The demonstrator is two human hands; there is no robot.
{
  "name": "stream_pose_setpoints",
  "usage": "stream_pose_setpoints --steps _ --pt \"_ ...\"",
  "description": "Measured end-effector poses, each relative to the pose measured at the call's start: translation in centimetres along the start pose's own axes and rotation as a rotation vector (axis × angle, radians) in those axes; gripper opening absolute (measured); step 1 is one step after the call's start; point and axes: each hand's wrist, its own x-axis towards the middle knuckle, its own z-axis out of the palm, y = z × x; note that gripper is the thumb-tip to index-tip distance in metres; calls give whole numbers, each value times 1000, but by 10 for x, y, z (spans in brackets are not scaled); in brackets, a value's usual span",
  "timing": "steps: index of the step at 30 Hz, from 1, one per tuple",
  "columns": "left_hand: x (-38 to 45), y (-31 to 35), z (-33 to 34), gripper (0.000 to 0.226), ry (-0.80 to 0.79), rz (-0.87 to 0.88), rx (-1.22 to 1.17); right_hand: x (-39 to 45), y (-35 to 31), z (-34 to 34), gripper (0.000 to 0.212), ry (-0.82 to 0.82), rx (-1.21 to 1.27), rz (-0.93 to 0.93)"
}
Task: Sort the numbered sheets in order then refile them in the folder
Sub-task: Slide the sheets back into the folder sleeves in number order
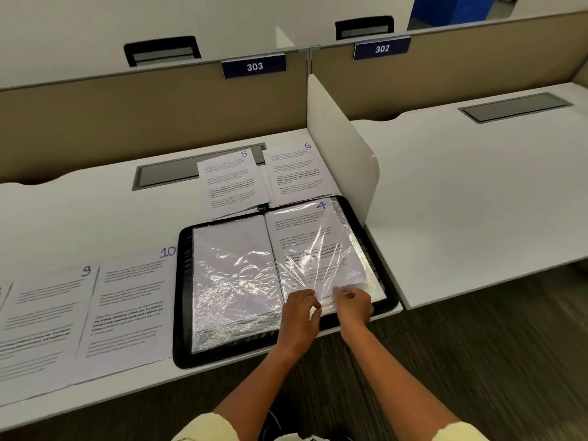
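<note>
1. Head view: a row of white desks [95, 218] runs along a beige partition [127, 106], split by a white divider panel [343, 144]. Blue plates reading 303 [254, 65] and 302 [381, 48] sit on the partition's top edge, and two black chair backs show beyond it.
2. A black-edged folder [184, 297] lies open at the desk's near edge, its clear plastic sleeves crinkled and shiny.
3. Both hands meet at the bottom edge of the folder's right-hand page. The left hand [300, 316] has its fingers curled down on the sleeve's lower edge, thumb and forefinger seeming to pinch the plastic.
4. The right hand [354, 305], just beside it, pinches the lower edge where the sheet marked 4 [305, 243] meets the sleeve; whether it holds paper, plastic or both I cannot tell.
5. Sheet 4 stretches away from the fingers up the right page, the plastic pulled into creases over it.
6. Beyond the grip, past the folder's far edge, lie sheet 5 [232, 183] and sheet 6 [296, 170] side by side.
7. Well to the left of the hands, sheet 10 [127, 307] lies just beside the folder, with sheet 9 [41, 316] next to it.
</note>
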Motion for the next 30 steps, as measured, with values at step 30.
stream_pose_setpoints --steps 30 --pt "46 68 -109 34 153 -393 -573 -83 -53 -2 14 -446 132 -645"
